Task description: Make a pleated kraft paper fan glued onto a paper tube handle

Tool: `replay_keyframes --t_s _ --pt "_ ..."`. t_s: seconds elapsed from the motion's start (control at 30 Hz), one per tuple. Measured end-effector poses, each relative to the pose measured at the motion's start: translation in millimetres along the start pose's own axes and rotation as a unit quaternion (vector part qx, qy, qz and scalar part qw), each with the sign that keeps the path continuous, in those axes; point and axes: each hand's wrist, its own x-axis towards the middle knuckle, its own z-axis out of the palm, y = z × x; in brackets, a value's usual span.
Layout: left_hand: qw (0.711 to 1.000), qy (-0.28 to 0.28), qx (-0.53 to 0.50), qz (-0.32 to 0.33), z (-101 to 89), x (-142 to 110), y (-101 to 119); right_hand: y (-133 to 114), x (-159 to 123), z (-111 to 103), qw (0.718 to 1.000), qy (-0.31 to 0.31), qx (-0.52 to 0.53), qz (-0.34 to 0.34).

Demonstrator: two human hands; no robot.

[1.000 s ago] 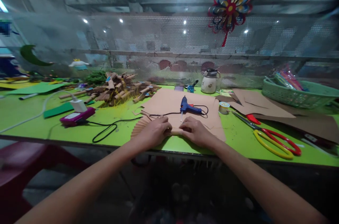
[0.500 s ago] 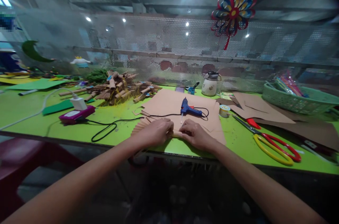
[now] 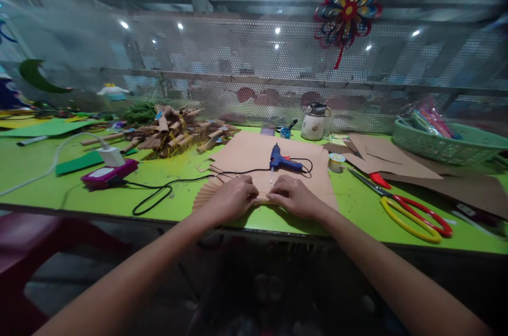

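Near the table's front edge, my left hand (image 3: 235,198) and my right hand (image 3: 294,197) pinch a narrow strip of brown paper (image 3: 261,200) between them. Both sets of fingers are closed on it; whether it is rolled or folded I cannot tell. A pleated paper fan (image 3: 203,196) lies partly beneath my left forearm. Behind the hands a blue glue gun (image 3: 284,160) rests on a large sheet of brown paper (image 3: 246,148), its nozzle pointing away.
Scissors (image 3: 400,203) with red and yellow handles and a small round tub (image 3: 336,161) lie to the right. A green basket (image 3: 444,145) stands farther back. Rolled paper pieces (image 3: 174,132) are heaped at left, near a purple power strip (image 3: 109,173). The cord crosses the table.
The camera view has shifted slightly. My hands stay close together on the paper strip, with the fingers changing position only a little.
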Motion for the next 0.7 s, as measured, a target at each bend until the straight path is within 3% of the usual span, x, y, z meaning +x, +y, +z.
replay_keyframes --t_s 0.1,0.27,0.47,0.57,0.7 --pt "1.0 -0.005 0.013 0.002 1.4 0 -2 4 22 -11 0.998 0.017 -0.047 0.038" --pt "0.999 -0.012 0.031 0.007 -0.2 2 -4 3 68 -9 0.981 -0.144 -0.111 0.061" --pt "0.999 -0.021 0.03 0.016 -0.9 6 -7 6 92 -1 0.966 -0.222 -0.091 0.093" --pt "0.999 -0.016 0.03 0.003 0.2 6 -7 11 92 -8 0.967 -0.231 -0.059 0.091" --pt "0.999 0.01 0.023 -0.026 2.4 4 -6 12 80 -15 0.98 -0.182 -0.02 0.075"
